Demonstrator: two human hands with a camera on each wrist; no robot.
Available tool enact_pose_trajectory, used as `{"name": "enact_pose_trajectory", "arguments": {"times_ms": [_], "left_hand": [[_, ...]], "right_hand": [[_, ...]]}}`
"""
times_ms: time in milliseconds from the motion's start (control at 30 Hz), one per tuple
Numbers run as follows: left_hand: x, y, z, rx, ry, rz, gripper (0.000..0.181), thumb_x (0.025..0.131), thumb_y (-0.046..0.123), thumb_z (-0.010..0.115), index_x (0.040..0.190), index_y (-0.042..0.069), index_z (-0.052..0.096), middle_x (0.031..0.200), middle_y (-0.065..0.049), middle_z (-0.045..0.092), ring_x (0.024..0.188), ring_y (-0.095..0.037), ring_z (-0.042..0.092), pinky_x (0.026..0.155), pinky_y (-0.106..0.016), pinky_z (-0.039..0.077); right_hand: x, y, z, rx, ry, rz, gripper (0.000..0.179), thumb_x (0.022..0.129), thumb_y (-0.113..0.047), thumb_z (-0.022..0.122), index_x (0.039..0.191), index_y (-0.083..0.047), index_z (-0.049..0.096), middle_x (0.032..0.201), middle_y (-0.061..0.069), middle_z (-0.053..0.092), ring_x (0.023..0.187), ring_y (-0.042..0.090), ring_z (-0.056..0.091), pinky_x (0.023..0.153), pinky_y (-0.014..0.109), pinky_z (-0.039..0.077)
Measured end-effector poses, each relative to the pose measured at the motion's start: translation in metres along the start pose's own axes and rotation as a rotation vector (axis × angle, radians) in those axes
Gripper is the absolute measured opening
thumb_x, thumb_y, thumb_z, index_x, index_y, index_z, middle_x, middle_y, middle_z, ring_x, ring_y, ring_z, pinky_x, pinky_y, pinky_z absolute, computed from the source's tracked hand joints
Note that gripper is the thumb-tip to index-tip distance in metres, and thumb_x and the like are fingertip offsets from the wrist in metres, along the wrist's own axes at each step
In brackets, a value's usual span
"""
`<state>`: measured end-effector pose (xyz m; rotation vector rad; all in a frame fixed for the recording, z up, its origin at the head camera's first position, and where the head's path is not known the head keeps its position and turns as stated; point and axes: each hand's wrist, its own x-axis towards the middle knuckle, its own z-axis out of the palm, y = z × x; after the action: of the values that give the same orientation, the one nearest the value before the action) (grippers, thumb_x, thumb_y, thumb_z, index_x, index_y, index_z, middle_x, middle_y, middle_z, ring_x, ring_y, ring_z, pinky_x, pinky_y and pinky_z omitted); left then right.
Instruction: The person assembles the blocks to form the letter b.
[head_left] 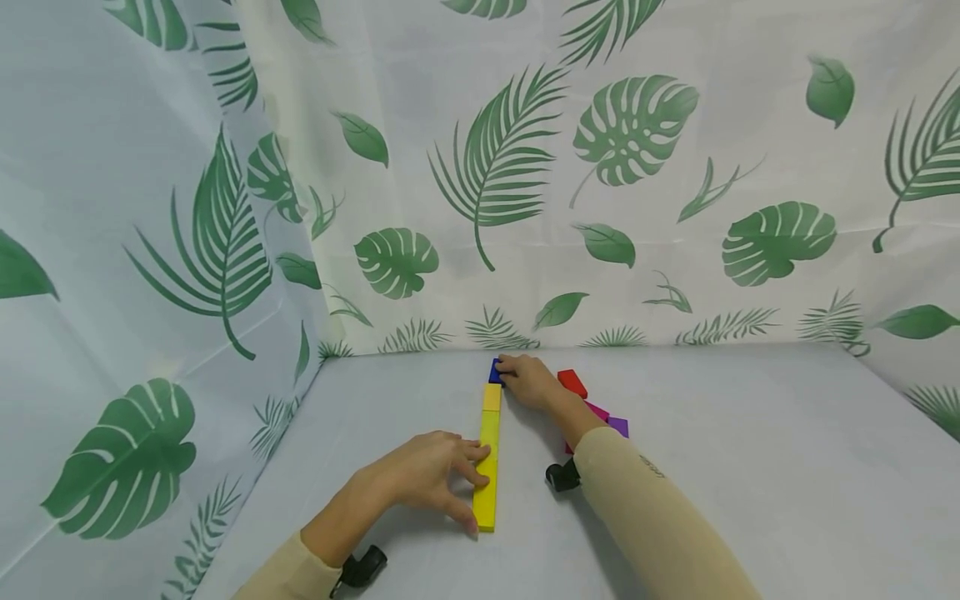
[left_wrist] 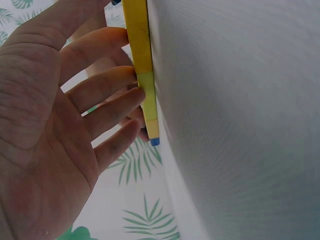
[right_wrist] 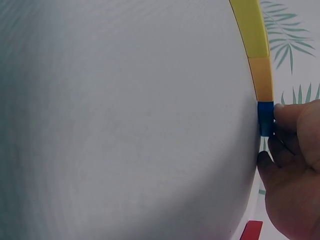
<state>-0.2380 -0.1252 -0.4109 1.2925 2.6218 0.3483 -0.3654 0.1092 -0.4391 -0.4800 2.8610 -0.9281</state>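
A straight row of blocks lies on the white table, with long yellow blocks (head_left: 485,505) nearest, a short light-orange block (head_left: 491,397) beyond them and a blue block (head_left: 494,370) at the far end. My left hand (head_left: 427,469) is beside the near part of the row, fingers spread and fingertips touching the yellow side. Its thumb reaches toward the near end. At the far end my right hand (head_left: 531,383) pinches the blue block, which sits flush against the light-orange one in the right wrist view.
Right of the row are a red block (head_left: 572,383), a magenta block (head_left: 597,410) and a purple block (head_left: 618,426), partly behind my right forearm. A leaf-patterned curtain (head_left: 525,300) rises along the table's back edge and left side.
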Motion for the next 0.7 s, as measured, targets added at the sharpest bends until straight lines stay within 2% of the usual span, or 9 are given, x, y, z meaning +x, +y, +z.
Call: {"name": "enact_pose_trajectory", "arguments": {"times_ms": [700], "left_hand": [[-0.0010,0.0014,-0.0018,-0.018,0.001,-0.016,0.062,0.074,0.065,0.085,0.124,0.030,0.077,0.151,0.003,0.058,0.142,-0.012,0.053,0.121,-0.044,0.042]], "right_hand": [[0.0002,-0.0041,0.0013,-0.012,-0.006,0.003,0.042,0.108,-0.017,0.055,0.150,-0.013,0.057,0.165,0.007,0.044,0.151,0.037,0.040,0.122,0.055,0.038]]}}
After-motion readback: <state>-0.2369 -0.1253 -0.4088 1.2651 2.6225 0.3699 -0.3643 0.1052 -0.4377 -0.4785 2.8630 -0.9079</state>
